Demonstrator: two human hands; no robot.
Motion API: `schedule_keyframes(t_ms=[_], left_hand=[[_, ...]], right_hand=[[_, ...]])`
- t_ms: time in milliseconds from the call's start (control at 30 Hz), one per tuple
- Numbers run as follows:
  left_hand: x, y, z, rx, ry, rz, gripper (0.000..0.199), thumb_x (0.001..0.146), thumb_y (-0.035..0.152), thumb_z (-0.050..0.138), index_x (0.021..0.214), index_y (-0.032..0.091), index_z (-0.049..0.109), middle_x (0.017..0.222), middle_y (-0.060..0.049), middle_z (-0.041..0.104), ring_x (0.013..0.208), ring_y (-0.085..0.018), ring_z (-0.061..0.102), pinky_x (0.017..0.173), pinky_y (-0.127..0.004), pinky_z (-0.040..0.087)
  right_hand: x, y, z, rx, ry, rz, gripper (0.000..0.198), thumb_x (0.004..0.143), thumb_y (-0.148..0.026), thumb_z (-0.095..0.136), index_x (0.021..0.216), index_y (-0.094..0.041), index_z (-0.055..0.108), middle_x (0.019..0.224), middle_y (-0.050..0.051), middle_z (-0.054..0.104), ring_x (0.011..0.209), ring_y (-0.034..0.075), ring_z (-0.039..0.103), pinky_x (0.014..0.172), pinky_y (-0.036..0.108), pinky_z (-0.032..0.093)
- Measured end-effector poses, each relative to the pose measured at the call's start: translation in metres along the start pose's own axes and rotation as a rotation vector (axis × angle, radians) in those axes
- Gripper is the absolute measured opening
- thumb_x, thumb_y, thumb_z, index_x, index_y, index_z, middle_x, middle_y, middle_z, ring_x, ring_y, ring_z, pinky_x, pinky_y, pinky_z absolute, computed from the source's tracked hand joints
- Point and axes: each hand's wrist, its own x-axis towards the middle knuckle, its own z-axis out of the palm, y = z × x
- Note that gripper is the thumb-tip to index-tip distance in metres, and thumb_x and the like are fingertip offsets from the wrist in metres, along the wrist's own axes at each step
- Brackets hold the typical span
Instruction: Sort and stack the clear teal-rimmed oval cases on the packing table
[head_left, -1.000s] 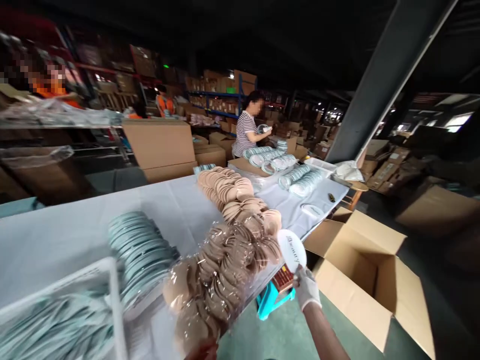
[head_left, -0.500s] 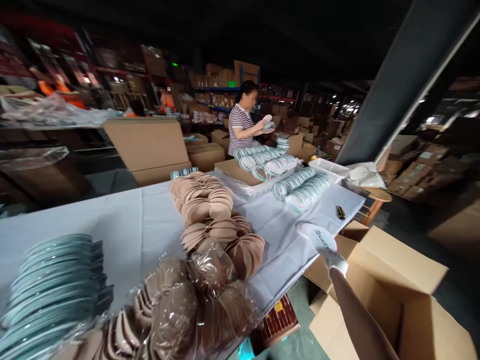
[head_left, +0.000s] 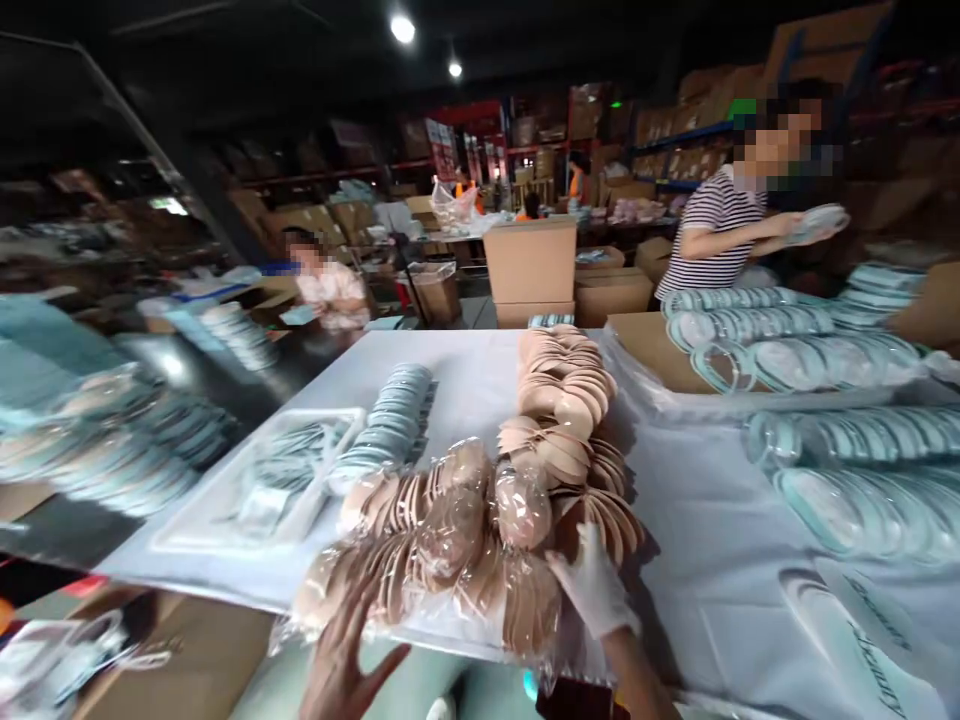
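My left hand (head_left: 341, 650), bare, is at the table's near edge with its fingers spread, close to the plastic-wrapped beige insole-shaped pads (head_left: 450, 535). Nothing is in it. My right hand (head_left: 596, 585) wears a white glove. It reaches to the near end of the loose, fanned-out beige pads (head_left: 611, 525), thumb and fingers apart; whether the fingertips touch a pad is blurred. To the right lie white insole-shaped pieces with dark lettering (head_left: 874, 630).
A white tray (head_left: 169, 540) of pale-green pieces and a row of pale-green pads (head_left: 394, 410) are on the left. Pale-green bundles (head_left: 877, 510) lie on the right. Across the table a person in a striped top (head_left: 712, 235) handles pads; another person (head_left: 330, 285) is further left.
My view has swung left. My right hand, which held a lettered white insole-shaped piece over the right edge, is now empty at the beige pads. My left hand has come into view.
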Motion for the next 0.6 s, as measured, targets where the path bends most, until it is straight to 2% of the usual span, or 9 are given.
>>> schedule_keyframes(t_ms=[67, 133, 200, 267, 367, 433, 467, 533, 600], left_hand=[[0.025, 0.021, 0.008, 0.061, -0.111, 0.051, 0.071, 0.09, 0.057, 0.07, 0.153, 0.027, 0.057, 0.153, -0.016, 0.063, 0.147, -0.042, 0.052, 0.12, -0.064, 0.042], [0.056, 0.048, 0.02, 0.059, -0.292, 0.054, 0.068, 0.086, 0.049, 0.078, 0.148, 0.027, 0.062, 0.151, -0.017, 0.064, 0.145, -0.044, 0.054, 0.121, -0.068, 0.038], [0.082, 0.068, 0.027, -0.002, -0.357, 0.035, 0.067, 0.08, 0.034, 0.084, 0.143, 0.024, 0.067, 0.152, -0.019, 0.063, 0.145, -0.045, 0.053, 0.123, -0.069, 0.034], [0.099, 0.074, 0.021, -0.171, -0.357, 0.013, 0.064, 0.075, 0.033, 0.087, 0.136, 0.021, 0.072, 0.149, -0.02, 0.066, 0.142, -0.045, 0.056, 0.123, -0.066, 0.035], [0.114, 0.059, -0.008, -0.669, -0.289, -0.151, 0.058, 0.085, 0.061, 0.071, 0.123, 0.016, 0.076, 0.131, -0.022, 0.076, 0.126, -0.04, 0.069, 0.112, -0.056, 0.05], [0.128, 0.045, -0.035, -1.065, -0.437, -0.323, 0.078, 0.09, 0.081, 0.046, 0.114, 0.013, 0.077, 0.115, -0.022, 0.08, 0.11, -0.038, 0.076, 0.096, -0.053, 0.059], [0.139, 0.038, -0.049, -1.226, -0.579, -0.373, 0.088, 0.09, 0.087, 0.036, 0.111, 0.012, 0.076, 0.107, -0.022, 0.081, 0.104, -0.038, 0.077, 0.089, -0.053, 0.061], [0.163, 0.026, -0.074, -1.405, -0.87, -0.366, 0.1, 0.086, 0.094, 0.025, 0.107, 0.011, 0.077, 0.098, -0.02, 0.081, 0.101, -0.038, 0.078, 0.081, -0.054, 0.062], [0.186, 0.017, -0.093, -1.434, -0.968, -0.274, 0.1, 0.084, 0.095, 0.032, 0.105, 0.01, 0.077, 0.098, -0.019, 0.081, 0.105, -0.039, 0.077, 0.083, -0.056, 0.06]], right_hand=[[0.01, -0.034, 0.028, -0.129, -0.155, 0.035, 0.102, 0.078, -0.047, 0.081, 0.159, -0.002, 0.037, 0.149, 0.028, 0.056, 0.129, 0.04, 0.063, 0.103, 0.045, 0.053], [0.019, -0.061, 0.043, -0.222, -0.195, 0.064, 0.065, 0.088, -0.037, 0.068, 0.141, -0.002, 0.057, 0.133, 0.029, 0.066, 0.117, 0.042, 0.069, 0.091, 0.045, 0.054], [0.022, -0.071, 0.038, -0.253, -0.178, 0.036, 0.031, 0.093, -0.033, 0.057, 0.108, -0.01, 0.073, 0.112, 0.024, 0.075, 0.105, 0.039, 0.073, 0.084, 0.042, 0.054], [0.02, -0.066, 0.019, -0.278, -0.134, -0.01, 0.028, 0.094, -0.035, 0.052, 0.087, -0.018, 0.074, 0.1, 0.02, 0.077, 0.095, 0.034, 0.074, 0.082, 0.039, 0.054], [0.013, -0.06, -0.019, -0.263, 0.157, -0.26, 0.033, 0.092, -0.044, 0.054, 0.074, -0.025, 0.074, 0.09, 0.015, 0.077, 0.083, 0.029, 0.072, 0.082, 0.04, 0.055], [0.0, -0.074, -0.032, -0.209, 0.485, -0.5, 0.037, 0.088, -0.055, 0.061, 0.068, -0.025, 0.073, 0.088, 0.014, 0.076, 0.087, 0.03, 0.072, 0.085, 0.041, 0.057], [-0.011, -0.088, -0.031, -0.18, 0.554, -0.546, 0.037, 0.086, -0.058, 0.063, 0.072, -0.025, 0.075, 0.086, 0.013, 0.076, 0.083, 0.028, 0.071, 0.081, 0.04, 0.058], [-0.042, -0.131, -0.014, -0.153, 0.503, -0.485, 0.036, 0.086, -0.059, 0.065, 0.087, -0.025, 0.078, 0.091, 0.012, 0.075, 0.09, 0.028, 0.072, 0.082, 0.039, 0.059], [-0.076, -0.181, 0.016, -0.127, 0.377, -0.421, 0.041, 0.086, -0.061, 0.067, 0.1, -0.025, 0.079, 0.098, 0.012, 0.075, 0.099, 0.029, 0.072, 0.084, 0.038, 0.06]])
